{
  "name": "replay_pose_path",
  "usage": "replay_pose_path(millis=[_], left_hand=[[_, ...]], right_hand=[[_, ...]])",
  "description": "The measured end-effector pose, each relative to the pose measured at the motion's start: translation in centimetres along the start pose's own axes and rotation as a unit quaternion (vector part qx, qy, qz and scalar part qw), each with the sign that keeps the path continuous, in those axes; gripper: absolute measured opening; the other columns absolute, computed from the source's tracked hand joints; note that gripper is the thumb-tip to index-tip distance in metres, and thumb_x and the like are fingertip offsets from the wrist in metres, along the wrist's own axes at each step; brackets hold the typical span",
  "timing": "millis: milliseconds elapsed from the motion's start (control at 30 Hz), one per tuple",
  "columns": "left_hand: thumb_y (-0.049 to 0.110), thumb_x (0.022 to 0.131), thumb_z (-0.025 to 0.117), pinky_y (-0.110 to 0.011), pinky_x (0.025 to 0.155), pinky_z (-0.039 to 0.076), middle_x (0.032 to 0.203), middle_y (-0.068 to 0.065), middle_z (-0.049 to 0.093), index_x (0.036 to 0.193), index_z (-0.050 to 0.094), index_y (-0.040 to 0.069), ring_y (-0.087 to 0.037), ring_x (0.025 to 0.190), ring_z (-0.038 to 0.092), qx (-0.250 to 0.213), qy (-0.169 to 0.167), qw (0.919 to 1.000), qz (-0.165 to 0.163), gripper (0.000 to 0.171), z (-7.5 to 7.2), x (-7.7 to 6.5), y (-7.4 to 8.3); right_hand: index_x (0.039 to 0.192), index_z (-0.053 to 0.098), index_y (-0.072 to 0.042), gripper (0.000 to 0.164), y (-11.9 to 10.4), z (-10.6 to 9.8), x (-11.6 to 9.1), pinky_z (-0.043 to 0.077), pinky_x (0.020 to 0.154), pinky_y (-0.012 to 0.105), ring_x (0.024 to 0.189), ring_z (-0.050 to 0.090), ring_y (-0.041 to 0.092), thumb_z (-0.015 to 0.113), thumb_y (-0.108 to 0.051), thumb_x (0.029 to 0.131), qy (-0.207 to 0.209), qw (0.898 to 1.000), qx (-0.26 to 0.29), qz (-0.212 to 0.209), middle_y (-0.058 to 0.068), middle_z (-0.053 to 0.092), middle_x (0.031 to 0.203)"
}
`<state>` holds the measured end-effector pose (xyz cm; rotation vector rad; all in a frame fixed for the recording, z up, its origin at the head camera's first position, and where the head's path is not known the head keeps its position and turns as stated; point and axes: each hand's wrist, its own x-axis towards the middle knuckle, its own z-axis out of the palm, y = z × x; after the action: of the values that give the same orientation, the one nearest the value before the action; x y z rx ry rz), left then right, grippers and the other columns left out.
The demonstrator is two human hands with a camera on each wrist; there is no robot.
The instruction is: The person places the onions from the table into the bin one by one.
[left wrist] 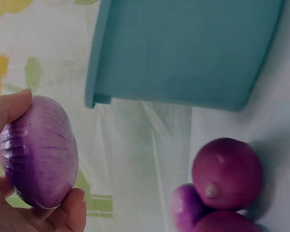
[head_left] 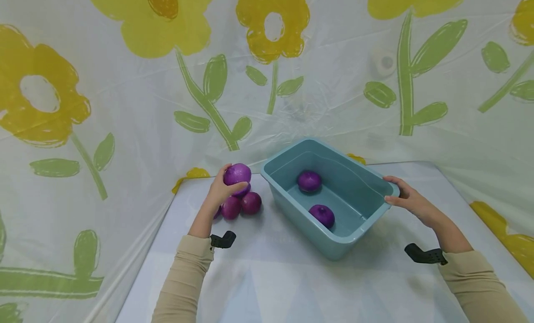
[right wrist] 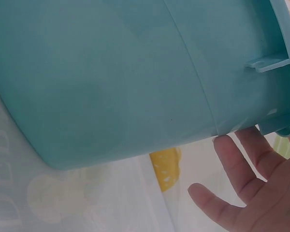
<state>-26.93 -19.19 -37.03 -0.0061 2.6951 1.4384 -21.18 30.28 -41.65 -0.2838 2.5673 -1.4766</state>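
Note:
My left hand [head_left: 219,189] holds a glossy purple onion [left wrist: 46,152], thumb on one side and fingertips on the other, above a small pile. In the pile, a round dark purple onion [head_left: 251,203] sits beside another onion [head_left: 231,208], with others partly hidden by the hand. At the right, my right hand [head_left: 410,203] grips the rim of a blue-green plastic bin [head_left: 288,203] at its corner. In the right wrist view, its fingers [right wrist: 234,162] reach under the rim against the outer wall. Inside the bin lie two purple onions, one farther back [head_left: 309,181] and one nearer [head_left: 321,216].
The bin stands at an angle on a white table [head_left: 267,276]. Behind it hangs a white sheet [head_left: 333,82] printed with yellow flowers, close to the table's back edge. Black wrist mounts [head_left: 424,255] stick out from both forearms.

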Motion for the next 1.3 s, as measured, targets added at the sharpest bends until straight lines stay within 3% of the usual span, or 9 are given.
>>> replay_pose_path(millis=[267,633,1033,1300], left_hand=[[0.038,0.079,0.069,-0.051,0.102,0.032,0.148,-0.013,0.024,0.146,0.018,0.023,-0.035,0.129,0.033,-0.023,0.01,0.9995,0.018,0.085,-0.4,0.7,2.4],[0.034,0.078,0.07,-0.049,0.099,0.038,0.147,-0.011,0.028,0.145,0.021,0.024,-0.035,0.126,0.037,-0.022,0.007,0.998,0.059,0.084,0.6,1.6,6.2],[0.032,0.077,0.072,-0.046,0.1,0.037,0.146,-0.009,0.03,0.145,0.022,0.023,-0.031,0.126,0.038,-0.032,-0.037,0.9959,0.076,0.084,2.3,2.5,9.9],[0.031,0.078,0.071,-0.044,0.101,0.036,0.145,-0.009,0.032,0.145,0.022,0.022,-0.027,0.126,0.038,-0.047,-0.082,0.9924,0.079,0.084,4.3,3.0,11.1]], right_hand=[[0.144,0.008,-0.003,0.071,0.0,0.1,0.0,0.023,0.089,0.073,0.124,0.018,0.055,0.051,-0.025,0.092,0.0,1.0,-0.002,0.0,0.033,0.006,0.145],[0.143,0.009,-0.002,0.071,0.1,0.1,0.0,0.023,0.089,0.073,0.124,0.019,0.055,0.051,-0.026,0.091,0.0,1.0,-0.005,0.002,0.033,0.008,0.145],[0.143,0.009,-0.003,0.069,0.2,-0.1,0.0,0.023,0.09,0.073,0.124,0.02,0.054,0.051,-0.024,0.092,-0.002,1.0,-0.001,-0.001,0.033,0.009,0.144],[0.144,0.009,-0.003,0.07,0.3,-0.1,0.0,0.022,0.09,0.073,0.124,0.019,0.055,0.051,-0.024,0.092,-0.002,1.0,0.0,-0.002,0.034,0.008,0.144]])
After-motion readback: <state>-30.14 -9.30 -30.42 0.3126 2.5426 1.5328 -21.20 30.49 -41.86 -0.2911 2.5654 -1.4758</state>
